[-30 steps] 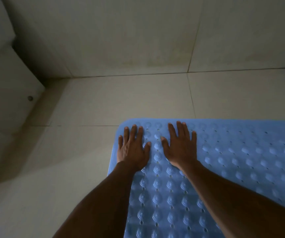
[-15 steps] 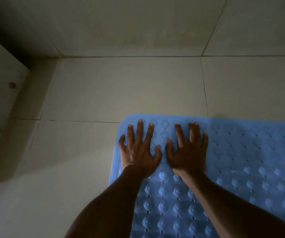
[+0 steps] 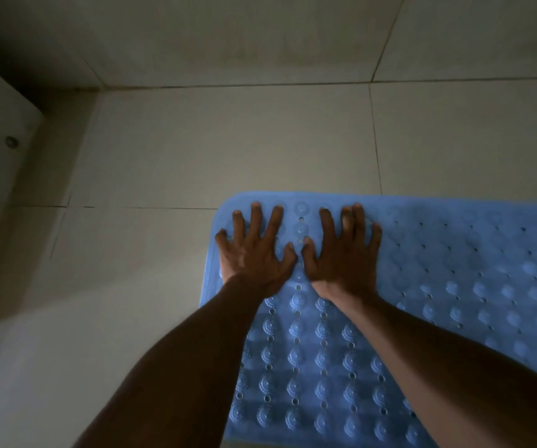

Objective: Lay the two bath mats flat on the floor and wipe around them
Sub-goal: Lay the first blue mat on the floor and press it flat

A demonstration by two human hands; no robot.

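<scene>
**Ana:** Where is the mat?

**Ben:** The blue mat [image 3: 470, 286] lies on the floor [image 3: 228, 147], near the floor's far edge by the wall [image 3: 260, 37]. It runs off the picture to the right and toward the person.

**Ana:** And the hands?

**Ben:** The left hand [image 3: 255, 253] and the right hand [image 3: 341, 257] press side by side on the mat's far left corner. Each grip is wide. The fingers [image 3: 255, 218] are spread and flat, and they hold nothing.

**Ana:** What could go wrong?

**Ben:** I think the mat could slide. The hands lean forward on it, and the floor looks smooth. A hard push may shove the mat toward the wall and leave it crooked.

**Ana:** Anything else?

**Ben:** A bubble of air could hide under it. The hands press just one corner, so the rest may not be flat. I cannot see the near end at all.

**Ana:** Could the person slip?

**Ben:** Maybe. A lot of weight seems to sit on the hands. If the mat skids, the person may tip forward.

**Ana:** What about the other mat?

**Ben:** I see only one, and no cloth either. It is dim here, so dirt beside the mat may get missed when wiping.
</scene>
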